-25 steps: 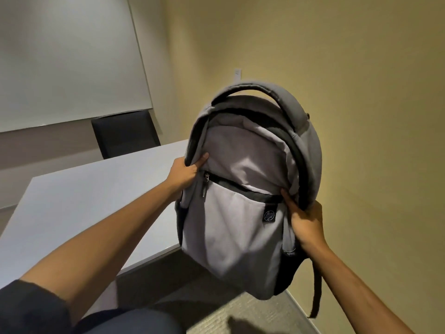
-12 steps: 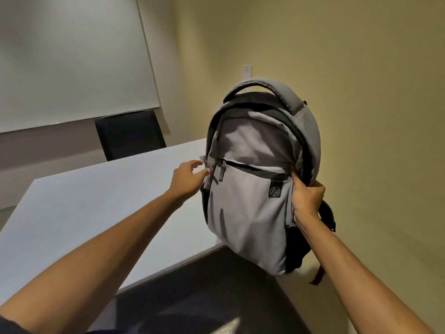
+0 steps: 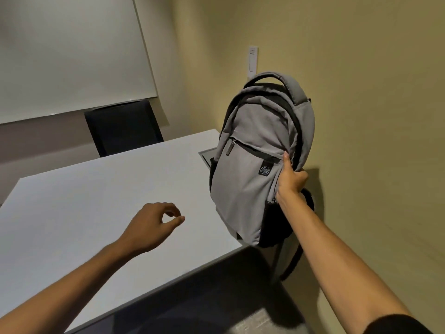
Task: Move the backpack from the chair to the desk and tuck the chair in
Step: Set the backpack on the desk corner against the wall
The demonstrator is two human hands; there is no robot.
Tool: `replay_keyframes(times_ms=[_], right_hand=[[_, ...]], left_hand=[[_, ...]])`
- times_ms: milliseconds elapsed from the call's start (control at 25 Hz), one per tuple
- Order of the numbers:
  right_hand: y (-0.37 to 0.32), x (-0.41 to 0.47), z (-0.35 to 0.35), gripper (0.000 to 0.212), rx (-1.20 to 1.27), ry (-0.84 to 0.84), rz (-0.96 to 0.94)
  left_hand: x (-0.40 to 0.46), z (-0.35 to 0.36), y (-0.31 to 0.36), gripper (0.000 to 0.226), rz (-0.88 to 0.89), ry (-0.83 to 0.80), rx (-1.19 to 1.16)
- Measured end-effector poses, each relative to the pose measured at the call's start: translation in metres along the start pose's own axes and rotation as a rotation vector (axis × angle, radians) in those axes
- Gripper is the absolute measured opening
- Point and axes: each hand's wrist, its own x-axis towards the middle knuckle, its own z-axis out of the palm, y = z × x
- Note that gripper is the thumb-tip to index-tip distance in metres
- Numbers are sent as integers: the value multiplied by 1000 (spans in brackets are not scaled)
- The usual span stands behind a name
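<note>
Your right hand [image 3: 290, 180] grips the grey fabric HP-logo backpack [image 3: 252, 165] upright at the white desk [image 3: 96, 201] corner; your left hand [image 3: 150, 226] hovers beside it, loosely curled, empty.

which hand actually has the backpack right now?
The right hand, its grip closed on the right edge of the grey backpack. The left hand hangs loosely curled over the white desk, clear of the bag.

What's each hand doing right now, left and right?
Left hand: loosely curled, holding nothing, over the desk.
Right hand: fingers closed on the backpack at its right side.
</note>
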Motion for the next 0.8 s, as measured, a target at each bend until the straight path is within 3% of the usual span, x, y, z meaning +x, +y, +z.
replay_keyframes(times_ms=[240, 520, 800], right_hand=[[21, 38, 21, 57, -6, 40, 77], [33, 73, 26, 74, 71, 104, 173], [28, 78, 5, 96, -204, -10, 57]], left_hand=[[19, -11, -35, 11, -43, 86, -19], [4, 1, -54, 9, -103, 63, -18], [-13, 4, -50, 8, -103, 36, -31]])
